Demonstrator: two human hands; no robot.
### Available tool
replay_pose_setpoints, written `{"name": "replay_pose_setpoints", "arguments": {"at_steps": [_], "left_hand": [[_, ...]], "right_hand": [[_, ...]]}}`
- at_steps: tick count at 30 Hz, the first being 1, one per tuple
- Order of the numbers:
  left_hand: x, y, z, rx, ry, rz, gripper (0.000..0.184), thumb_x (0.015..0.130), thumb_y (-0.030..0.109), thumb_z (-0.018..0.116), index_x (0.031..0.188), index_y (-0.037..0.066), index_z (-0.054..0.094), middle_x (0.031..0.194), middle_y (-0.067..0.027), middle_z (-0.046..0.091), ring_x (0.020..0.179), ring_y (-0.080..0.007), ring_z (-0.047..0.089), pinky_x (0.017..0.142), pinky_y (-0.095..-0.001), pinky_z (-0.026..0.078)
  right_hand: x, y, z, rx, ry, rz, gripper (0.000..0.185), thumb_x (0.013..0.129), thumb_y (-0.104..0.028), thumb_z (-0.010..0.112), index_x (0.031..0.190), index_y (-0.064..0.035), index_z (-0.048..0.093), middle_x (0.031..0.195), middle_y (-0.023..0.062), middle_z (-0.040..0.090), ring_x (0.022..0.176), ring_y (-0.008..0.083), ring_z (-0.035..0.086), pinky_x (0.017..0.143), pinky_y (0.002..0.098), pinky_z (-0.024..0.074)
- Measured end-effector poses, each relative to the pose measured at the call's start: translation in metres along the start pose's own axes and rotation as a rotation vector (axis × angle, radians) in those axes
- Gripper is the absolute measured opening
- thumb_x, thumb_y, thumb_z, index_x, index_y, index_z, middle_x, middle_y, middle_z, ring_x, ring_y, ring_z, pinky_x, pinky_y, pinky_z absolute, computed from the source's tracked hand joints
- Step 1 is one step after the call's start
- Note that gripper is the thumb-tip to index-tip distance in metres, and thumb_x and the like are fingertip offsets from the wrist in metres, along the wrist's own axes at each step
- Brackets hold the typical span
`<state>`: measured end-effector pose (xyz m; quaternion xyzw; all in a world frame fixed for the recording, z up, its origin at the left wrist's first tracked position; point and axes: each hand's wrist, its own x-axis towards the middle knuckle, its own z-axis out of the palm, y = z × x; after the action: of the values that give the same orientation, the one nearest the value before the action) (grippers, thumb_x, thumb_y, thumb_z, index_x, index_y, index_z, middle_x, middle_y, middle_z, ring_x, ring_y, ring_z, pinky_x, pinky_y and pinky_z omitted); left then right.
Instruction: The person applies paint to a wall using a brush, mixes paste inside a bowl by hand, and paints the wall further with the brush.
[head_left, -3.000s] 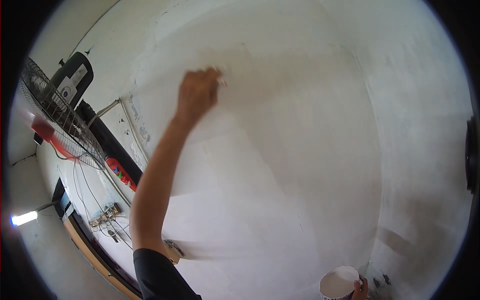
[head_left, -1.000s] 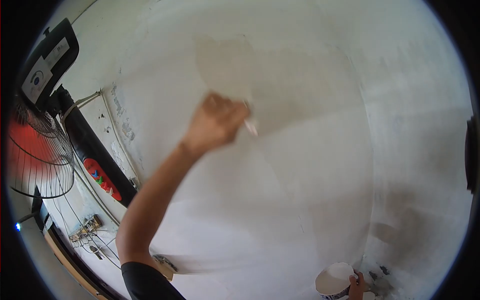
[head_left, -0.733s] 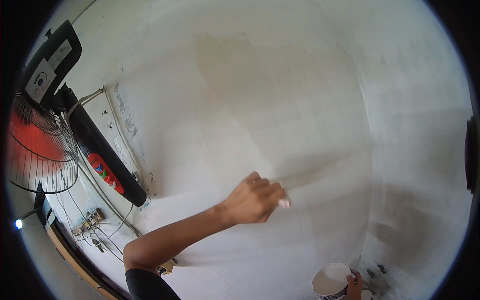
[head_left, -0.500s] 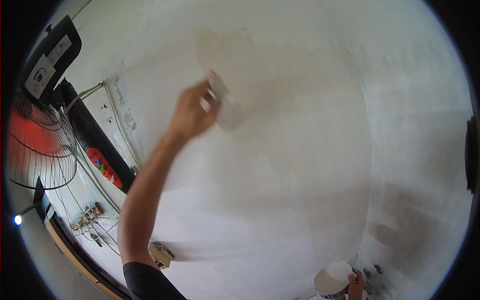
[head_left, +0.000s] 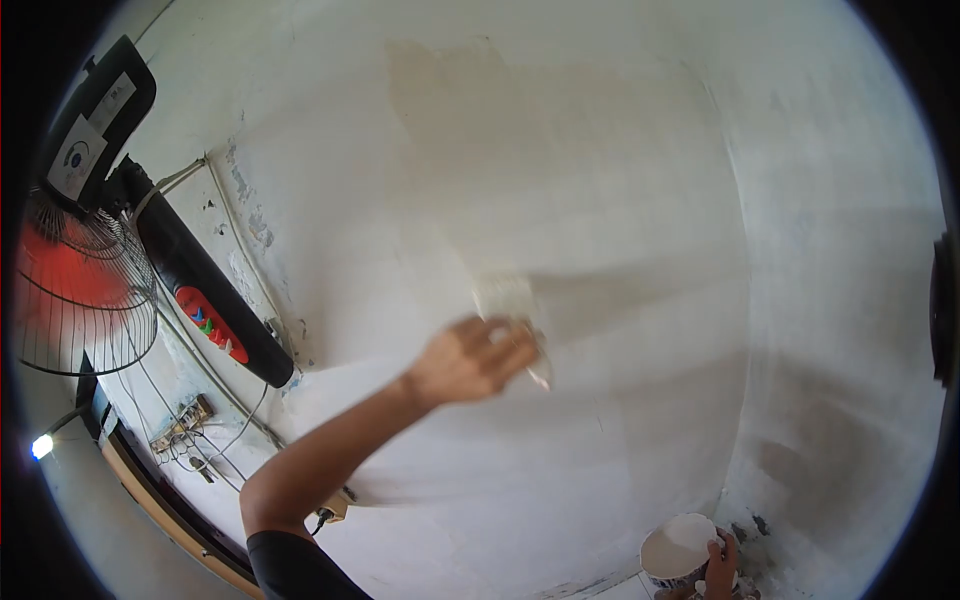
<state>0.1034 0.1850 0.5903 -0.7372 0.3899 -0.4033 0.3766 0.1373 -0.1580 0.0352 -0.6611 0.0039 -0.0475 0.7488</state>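
A flat paintbrush [head_left: 503,292] is gripped in my left hand [head_left: 475,360], its pale bristles up against the wall [head_left: 600,210] and its handle pointing down. The fingers are closed around it. A damp-looking beige patch [head_left: 440,90] shows on the wall above the brush. At the lower right, my right hand [head_left: 720,565] holds a bucket [head_left: 675,547] by its rim. The inside of the bucket looks white, with what seems to be pale paint; its lower part is cut off by the frame.
A black standing fan [head_left: 205,270] with a red centre leans into view at the left. Behind it are cables, a socket strip [head_left: 182,425] and peeling paint. A boxy socket [head_left: 335,510] sits below my forearm. The wall meets another in a corner at the right.
My left hand has swept down and to the right with the paintbrush, whose bristles now point up. My right hand and the bucket stay at the lower right, shifted slightly in view.
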Motion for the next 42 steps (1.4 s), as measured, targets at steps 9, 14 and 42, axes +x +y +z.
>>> {"name": "replay_pose_setpoints", "arguments": {"at_steps": [9, 14, 42], "left_hand": [[0.028, -0.105, -0.021, -0.392, 0.028, -0.731, 0.019, 0.078, 0.008, 0.065, 0.097, 0.002, 0.065, 0.088, -0.0167, 0.067, 0.066, -0.0269, 0.066, 0.062, -0.0353, 0.055], [0.081, -0.227, -0.084, 0.064, 0.347, -0.558, 0.023, 0.083, 0.014, 0.063, 0.104, 0.005, 0.065, 0.081, -0.0131, 0.069, 0.064, -0.0282, 0.068, 0.061, -0.0361, 0.054], [0.025, -0.082, -0.011, -0.194, 0.232, -0.665, 0.036, 0.073, 0.001, 0.069, 0.108, 0.005, 0.063, 0.079, -0.0107, 0.066, 0.058, -0.0222, 0.061, 0.053, -0.0307, 0.050]], "right_hand": [[0.004, -0.025, 0.002, -0.071, -0.057, 0.078, 0.037, 0.093, -0.030, 0.065, 0.123, -0.0090, 0.062, 0.082, 0.0020, 0.052, 0.074, 0.0143, 0.045, 0.065, 0.0302, 0.0417], [-0.002, -0.033, 0.008, -0.214, -0.009, 0.012, 0.039, 0.092, -0.032, 0.065, 0.125, -0.0109, 0.061, 0.080, 0.0031, 0.052, 0.073, 0.0139, 0.046, 0.064, 0.0293, 0.0419], [-0.012, -0.084, -0.034, 0.124, 0.061, 0.198, 0.039, 0.089, -0.015, 0.056, 0.125, -0.0015, 0.057, 0.108, 0.0125, 0.059, 0.094, 0.0207, 0.055, 0.089, 0.0328, 0.0437]]}}
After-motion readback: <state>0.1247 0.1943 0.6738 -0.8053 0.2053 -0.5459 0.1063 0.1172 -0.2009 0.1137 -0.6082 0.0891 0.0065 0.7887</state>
